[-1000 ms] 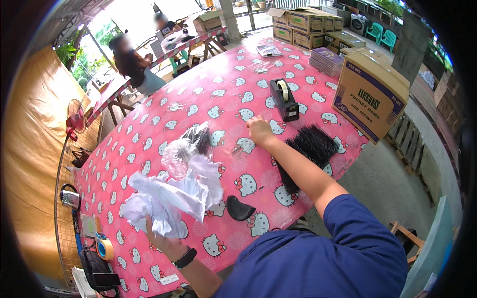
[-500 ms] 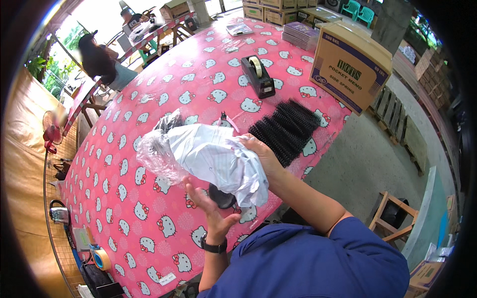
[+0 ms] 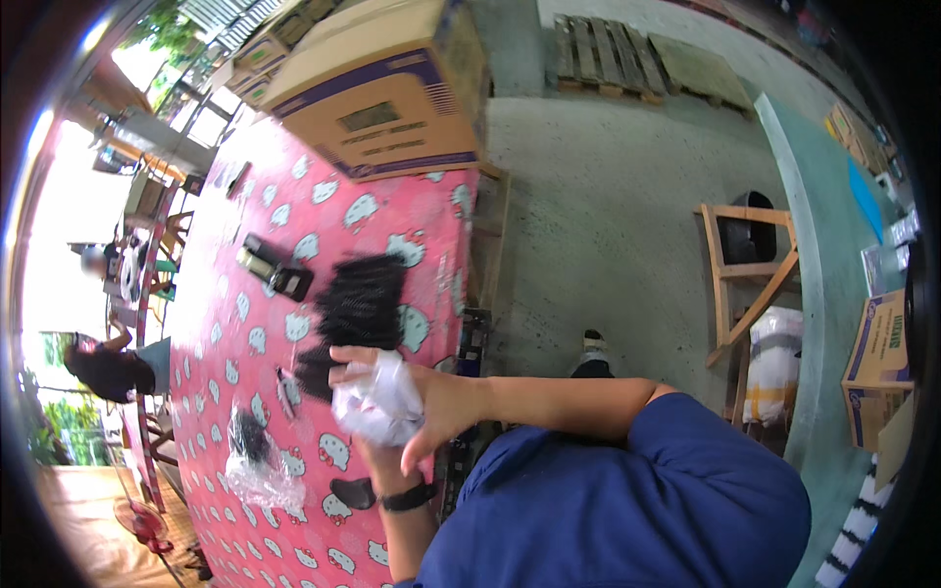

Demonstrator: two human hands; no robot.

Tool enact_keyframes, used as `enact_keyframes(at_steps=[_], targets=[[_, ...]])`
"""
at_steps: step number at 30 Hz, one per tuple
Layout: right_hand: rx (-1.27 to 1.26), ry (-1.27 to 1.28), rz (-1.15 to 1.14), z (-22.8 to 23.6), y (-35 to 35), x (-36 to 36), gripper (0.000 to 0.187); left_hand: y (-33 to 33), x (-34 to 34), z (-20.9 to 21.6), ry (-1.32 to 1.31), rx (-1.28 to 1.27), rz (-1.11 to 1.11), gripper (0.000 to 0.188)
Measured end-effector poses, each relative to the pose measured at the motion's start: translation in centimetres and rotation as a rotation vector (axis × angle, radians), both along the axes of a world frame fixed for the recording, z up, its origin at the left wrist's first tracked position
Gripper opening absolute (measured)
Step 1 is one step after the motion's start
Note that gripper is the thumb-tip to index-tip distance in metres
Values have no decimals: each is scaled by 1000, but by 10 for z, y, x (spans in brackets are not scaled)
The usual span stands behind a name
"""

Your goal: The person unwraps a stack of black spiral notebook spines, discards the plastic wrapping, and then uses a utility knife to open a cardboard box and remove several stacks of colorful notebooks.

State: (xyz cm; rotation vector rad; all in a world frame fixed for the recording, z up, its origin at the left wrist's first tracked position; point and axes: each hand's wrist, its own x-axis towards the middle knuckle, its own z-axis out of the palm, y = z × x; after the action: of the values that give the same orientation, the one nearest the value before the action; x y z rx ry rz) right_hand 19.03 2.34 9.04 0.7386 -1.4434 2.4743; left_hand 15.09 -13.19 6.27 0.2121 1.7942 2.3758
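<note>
A crumpled wad of white paper (image 3: 377, 410) is squeezed between my two hands above the pink table's near edge. My right hand (image 3: 441, 404) is closed round it from the right, thumb toward me. My left hand (image 3: 385, 463), with a black watch at the wrist, presses against it from below; its fingers are mostly hidden. Just beyond the paper lie black spiral binding coils (image 3: 363, 299). A clear plastic bag (image 3: 263, 480) with something dark in it rests to the left. Between bag and coils is a small pink-handled tool (image 3: 287, 392). A flat black object (image 3: 353, 493) lies beside my left wrist.
A black tape dispenser (image 3: 276, 268) stands beyond the coils on the patterned pink tablecloth (image 3: 221, 333). At the far end is a large cardboard box (image 3: 392, 108). A wooden frame (image 3: 730, 284), a black bin (image 3: 750, 230) and a teal table (image 3: 818, 323) are on the right. Two people are at the left.
My view and body have turned to the right. The white paper, loosely spread before, is now balled up between both hands. The plastic bag now lies apart from it on the table.
</note>
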Motion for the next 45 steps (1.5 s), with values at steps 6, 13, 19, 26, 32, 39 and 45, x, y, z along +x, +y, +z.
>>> enact_keyframes(at_steps=[6, 13, 19, 26, 32, 39, 45], targets=[[747, 101, -831, -48, 166, 54, 55, 205, 52, -27, -493, 226, -346, 57], [615, -46, -982, -46, 314, 78, 17, 379, 71, -15, -707, 469, -635, 57], [-584, -829, -408, -64, 393, 15, 19, 473, 40, -18, 606, -285, -98, 60], [-746, -878, -36, -80, 500, -85, 40, 563, -102, -21, 911, -500, -246, 16], [24, -511, -594, -61, 581, -161, 53, 665, -180, -27, 719, -554, -178, 9], [165, -708, -729, -142, 729, -305, 45, 733, -252, -40, 642, -830, -120, 74], [570, -1021, -779, -330, 799, -479, 39, 736, -281, -100, 237, -1310, 298, 66]])
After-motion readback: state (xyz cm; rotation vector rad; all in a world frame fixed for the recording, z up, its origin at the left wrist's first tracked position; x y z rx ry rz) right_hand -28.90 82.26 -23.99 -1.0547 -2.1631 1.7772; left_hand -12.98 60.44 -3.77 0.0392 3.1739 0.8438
